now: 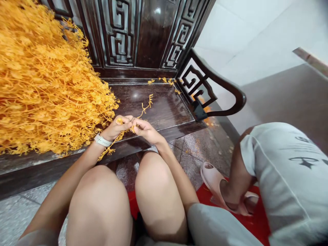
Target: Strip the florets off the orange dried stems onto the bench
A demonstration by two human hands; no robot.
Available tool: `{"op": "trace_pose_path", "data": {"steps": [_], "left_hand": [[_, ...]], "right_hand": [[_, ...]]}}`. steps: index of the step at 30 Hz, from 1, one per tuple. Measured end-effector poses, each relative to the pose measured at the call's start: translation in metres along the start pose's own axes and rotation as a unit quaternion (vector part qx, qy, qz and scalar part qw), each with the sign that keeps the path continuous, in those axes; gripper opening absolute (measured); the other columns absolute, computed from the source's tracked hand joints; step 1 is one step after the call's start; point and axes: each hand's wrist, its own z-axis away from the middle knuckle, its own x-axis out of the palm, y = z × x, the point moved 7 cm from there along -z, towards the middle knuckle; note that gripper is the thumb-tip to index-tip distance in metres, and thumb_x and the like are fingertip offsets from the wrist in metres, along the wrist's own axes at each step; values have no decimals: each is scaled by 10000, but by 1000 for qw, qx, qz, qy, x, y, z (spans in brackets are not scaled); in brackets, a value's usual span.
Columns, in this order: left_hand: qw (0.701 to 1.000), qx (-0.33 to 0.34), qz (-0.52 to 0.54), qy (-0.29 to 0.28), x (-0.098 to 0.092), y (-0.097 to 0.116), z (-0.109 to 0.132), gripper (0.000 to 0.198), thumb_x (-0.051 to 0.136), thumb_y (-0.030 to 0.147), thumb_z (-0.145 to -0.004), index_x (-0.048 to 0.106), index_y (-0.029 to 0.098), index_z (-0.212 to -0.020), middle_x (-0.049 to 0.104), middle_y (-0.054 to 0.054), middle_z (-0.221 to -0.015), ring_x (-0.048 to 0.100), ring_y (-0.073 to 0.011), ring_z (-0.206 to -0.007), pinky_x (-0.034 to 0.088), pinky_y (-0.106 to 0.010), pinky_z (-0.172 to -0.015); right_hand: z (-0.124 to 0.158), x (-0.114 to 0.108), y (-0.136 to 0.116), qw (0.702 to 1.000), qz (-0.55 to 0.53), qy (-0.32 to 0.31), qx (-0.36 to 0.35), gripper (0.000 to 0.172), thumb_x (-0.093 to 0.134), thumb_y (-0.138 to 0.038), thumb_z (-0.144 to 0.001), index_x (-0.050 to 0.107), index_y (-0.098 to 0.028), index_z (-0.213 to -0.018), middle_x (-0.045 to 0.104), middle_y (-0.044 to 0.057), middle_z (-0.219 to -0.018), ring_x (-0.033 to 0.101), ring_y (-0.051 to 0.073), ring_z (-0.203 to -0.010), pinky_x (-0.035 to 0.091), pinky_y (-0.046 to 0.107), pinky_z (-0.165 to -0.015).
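Strand of thin, branching, orange-yellow, plastic-looking material is running from near left to far right, across the near edge of the dark polished wooden surface; the left hand, nearer the bushy orange-yellow heap at left, is curling around it, while the right hand is pinching it just beside, barely parted

Bench holds pile left, probably scraps at back right.
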Motion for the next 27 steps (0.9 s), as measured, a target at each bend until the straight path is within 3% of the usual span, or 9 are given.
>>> {"op": "trace_pose_path", "data": {"steps": [5, 7, 10, 13, 15, 17, 20, 22, 27], "left_hand": [[974, -41, 189, 117, -26, -8, -3, 710, 946, 640, -797, 461, 196, -528, 354, 20, -634, 401, -136, -612, 419, -296, -618], [960, -26, 220, 172, -41, -8, -2, 768, 957, 660, -781, 404, 190, -531, 343, 25, -663, 410, -125, -623, 461, -276, -641], [965, -46, 170, 192, -48, -15, 0, 704, 875, 746, -839, 520, 192, -589, 479, 0, -753, 506, -136, -698, 515, -273, -710], [974, -65, 79, 201, -46, -23, 3, 645, 836, 785, -854, 656, 190, -684, 606, -34, -825, 572, -161, -793, 507, -265, -749], [974, -69, 29, 212, -46, -26, 4, 653, 850, 805, -822, 688, 185, -699, 652, -46, -838, 585, -169, -827, 492, -262, -774], [971, -86, 8, 224, -47, -30, 4, 648, 860, 813, -801, 714, 185, -737, 673, -44, -847, 586, -170, -823, 481, -269, -785], [966, -112, 8, 232, -50, -33, 4, 645, 852, 822, -799, 736, 188, -825, 685, -43, -884, 582, -174, -811, 479, -287, -779], [967, -115, 5, 226, -49, -33, 3, 649, 847, 824, -803, 740, 187, -866, 687, -48, -901, 580, -177, -818, 480, -291, -775], [977, -122, -12, 173, -37, -34, -1, 640, 839, 814, -822, 750, 185, -897, 714, -64, -943, 618, -192, -878, 503, -294, -807]], "right_hand": [[9, -3, -19, 973, -216, -20, -74, 579, 915, -662, -772, 551, -222, -675, 599, 35, -930, 575, 210, -934, 471, 362, -907], [13, 1, -39, 966, -217, -87, -107, 515, 935, -598, -789, 616, -221, -642, 650, 47, -902, 610, 198, -884, 495, 356, -873], [22, 21, -53, 961, -105, -255, -29, 260, 912, -441, -904, 836, -194, -878, 755, 80, -915, 686, 182, -845, 532, 335, -837], [32, 31, -47, 937, -38, -338, 80, 337, 880, -425, -960, 855, -136, -1131, 814, 116, -991, 754, 193, -899, 566, 329, -860], [26, 23, -45, 959, -77, -262, 78, 439, 916, -536, -897, 846, -148, -1090, 780, 66, -848, 708, 173, -780, 557, 313, -776], [13, -2, -40, 985, -159, -55, 45, 516, 855, -690, -881, 825, -197, -1030, 655, -1, -690, 566, 151, -656, 502, 299, -660], [14, -37, -26, 940, -253, 226, 35, 565, 551, -749, -1041, 792, -243, -1110, 552, -4, -695, 426, 170, -656, 438, 301, -607], [14, -38, -20, 921, -280, 263, 64, 539, 458, -668, -1098, 774, -237, -1169, 553, 11, -744, 415, 177, -673, 429, 304, -611], [9, -22, -16, 941, -263, 184, 102, 337, 584, -490, -1067, 766, -211, -1122, 586, -1, -800, 448, 134, -653, 413, 271, -613]]}}
